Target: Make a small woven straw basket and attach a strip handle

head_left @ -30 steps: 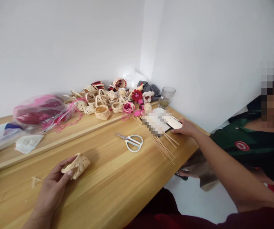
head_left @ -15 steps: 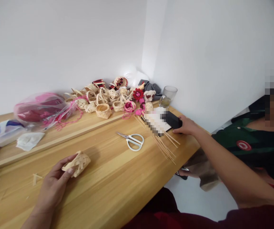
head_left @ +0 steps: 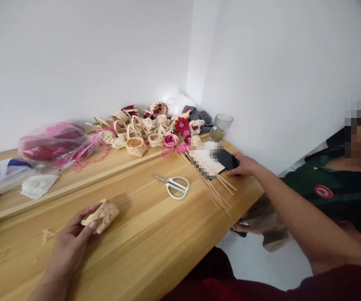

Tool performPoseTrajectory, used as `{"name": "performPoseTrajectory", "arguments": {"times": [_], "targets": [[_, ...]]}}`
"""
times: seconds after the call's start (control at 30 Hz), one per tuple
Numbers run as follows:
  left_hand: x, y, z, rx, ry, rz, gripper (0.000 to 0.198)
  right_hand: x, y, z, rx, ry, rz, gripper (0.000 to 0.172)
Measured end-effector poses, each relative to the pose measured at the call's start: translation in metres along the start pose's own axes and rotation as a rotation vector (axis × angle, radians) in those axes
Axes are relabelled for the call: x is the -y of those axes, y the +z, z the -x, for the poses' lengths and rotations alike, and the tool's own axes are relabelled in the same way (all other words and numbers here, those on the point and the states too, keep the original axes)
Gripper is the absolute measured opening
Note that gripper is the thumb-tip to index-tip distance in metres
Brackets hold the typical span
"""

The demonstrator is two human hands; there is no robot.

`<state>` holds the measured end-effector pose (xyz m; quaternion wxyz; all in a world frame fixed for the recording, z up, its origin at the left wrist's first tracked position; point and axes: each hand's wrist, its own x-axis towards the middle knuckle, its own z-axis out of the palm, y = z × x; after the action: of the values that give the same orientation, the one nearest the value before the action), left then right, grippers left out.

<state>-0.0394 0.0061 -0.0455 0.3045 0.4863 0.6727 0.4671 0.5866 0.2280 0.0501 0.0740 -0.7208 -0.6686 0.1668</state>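
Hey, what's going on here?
A person's left hand holds a small woven basket with loose strip ends, while their right hand rests on a black phone. More little baskets are heaped by the wall, white scissors lie on the wooden table, and a co-worker is at the right.

sleeve: dark maroon, short [head_left: 340, 284] | right forearm: bare [head_left: 299, 213] | left hand: bare [head_left: 69, 238] | right hand: bare [head_left: 244, 165]

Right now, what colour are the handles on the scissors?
The scissors' handles are white; the head view shows them well.
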Motion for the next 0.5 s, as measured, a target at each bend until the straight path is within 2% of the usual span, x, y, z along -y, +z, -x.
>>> {"name": "performPoseTrajectory", "arguments": {"times": [0.3, 0.5], "targets": [[-0.013, 0.006, 0.004, -0.024, -0.037, 0.069, 0.062, -0.004, 0.001, 0.002, 0.045, -0.045, -0.039, 0.091], [-0.017, 0.003, 0.002, -0.045, 0.017, -0.008, 0.063, -0.005, 0.006, 0.005, -0.007, -0.091, -0.036, 0.090]]}}
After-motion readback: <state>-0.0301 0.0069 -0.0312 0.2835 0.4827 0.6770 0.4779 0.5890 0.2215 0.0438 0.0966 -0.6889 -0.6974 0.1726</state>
